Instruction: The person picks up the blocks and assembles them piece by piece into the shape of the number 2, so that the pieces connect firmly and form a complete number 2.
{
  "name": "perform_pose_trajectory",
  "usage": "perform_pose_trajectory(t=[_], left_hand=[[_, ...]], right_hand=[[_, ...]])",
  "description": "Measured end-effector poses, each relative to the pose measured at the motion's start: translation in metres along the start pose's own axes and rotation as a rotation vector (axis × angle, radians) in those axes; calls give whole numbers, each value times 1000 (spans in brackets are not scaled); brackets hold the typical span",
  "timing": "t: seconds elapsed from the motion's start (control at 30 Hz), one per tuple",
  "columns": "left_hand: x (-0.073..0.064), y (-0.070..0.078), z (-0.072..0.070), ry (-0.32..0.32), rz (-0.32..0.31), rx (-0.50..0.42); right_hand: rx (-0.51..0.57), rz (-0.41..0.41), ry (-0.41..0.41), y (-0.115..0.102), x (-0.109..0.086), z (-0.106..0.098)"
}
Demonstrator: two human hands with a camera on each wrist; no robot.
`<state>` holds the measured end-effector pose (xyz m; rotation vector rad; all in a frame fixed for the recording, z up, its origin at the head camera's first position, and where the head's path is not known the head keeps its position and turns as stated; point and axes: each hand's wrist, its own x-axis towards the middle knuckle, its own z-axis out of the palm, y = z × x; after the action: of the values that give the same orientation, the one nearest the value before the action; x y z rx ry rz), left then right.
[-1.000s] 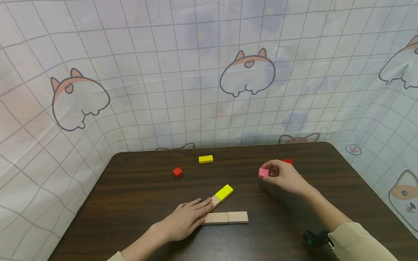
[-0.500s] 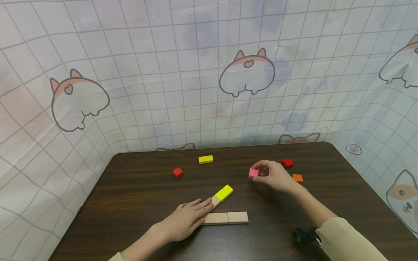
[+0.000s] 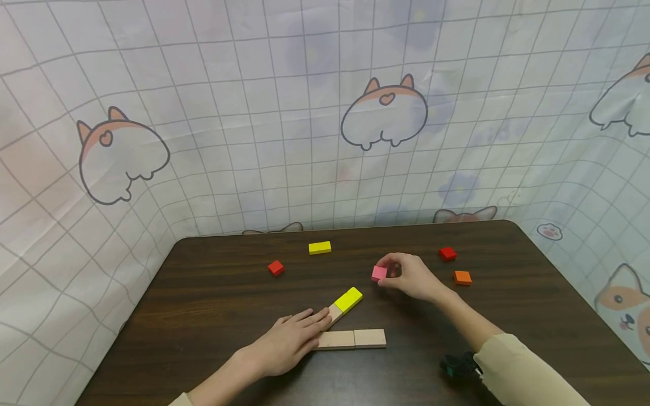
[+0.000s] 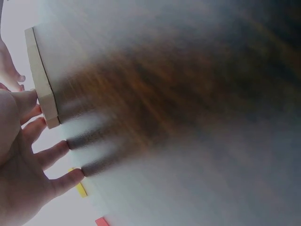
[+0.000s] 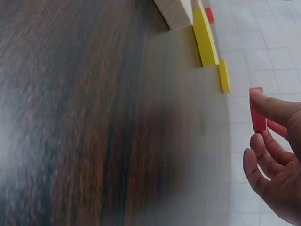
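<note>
My right hand pinches a small pink block between thumb and fingers, above the dark table. In the right wrist view the pink block shows edge-on under the thumb. With fingers spread and straight, my left hand rests over the left end of a row of plain wooden blocks. Its fingertips also touch a slanted plain block, which has a yellow block at its far end. In the left wrist view the left hand lies along the wooden row.
A red block and a yellow block lie toward the back left of the table. Another red block and an orange block are at the back right. A patterned cloth hangs behind the table.
My right hand has moved left with the pink block, toward the slanted yellow block. The orange block and right-hand red block have come into full view. The left hand stays put.
</note>
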<state>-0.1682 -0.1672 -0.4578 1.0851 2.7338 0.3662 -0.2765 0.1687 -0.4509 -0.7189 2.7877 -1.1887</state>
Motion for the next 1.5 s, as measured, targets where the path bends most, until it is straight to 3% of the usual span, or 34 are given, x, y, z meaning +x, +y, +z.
perform_pose_trajectory(t=[0.8,1.5], left_hand=[[0,1,-4,-15,-10,1],[0,-1,-1,-9,-6,5]], right_hand=[[-22,-40,-12,-8,10,36],[-28,-46,-22,-6,11,43]])
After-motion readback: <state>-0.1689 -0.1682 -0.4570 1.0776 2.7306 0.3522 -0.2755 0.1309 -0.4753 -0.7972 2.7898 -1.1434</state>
